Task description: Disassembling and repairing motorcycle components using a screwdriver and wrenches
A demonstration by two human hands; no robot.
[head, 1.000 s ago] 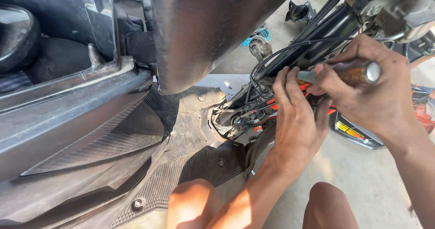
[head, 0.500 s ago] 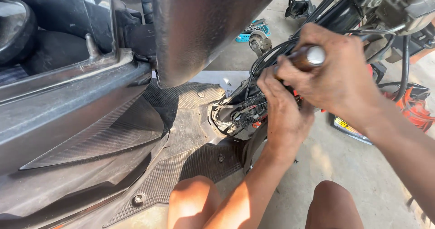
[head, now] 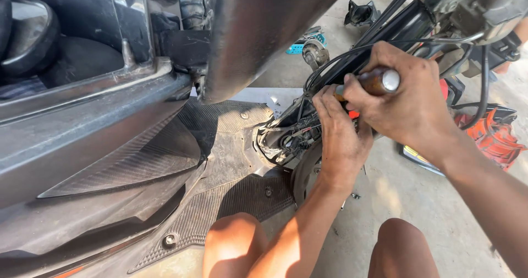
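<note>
My right hand grips a screwdriver with a brown handle and white end cap, its shaft hidden behind my fingers. My left hand reaches in just below it, fingers curled against the shaft near a bundle of black cables and wiring in an opened cavity at the front of a scooter. Whether the left hand clasps anything is hidden. The ribbed black floorboard of the scooter lies to the left of both hands.
A dark body panel hangs overhead at centre. Grey side panels fill the left. The steering column and black cables stand at top right. An orange-and-black part lies on the concrete floor. My knees show at the bottom.
My right hand has shifted left and turned, so the screwdriver's white end cap now faces the camera. The left hand stays at the wiring cavity. The view has drifted slightly.
</note>
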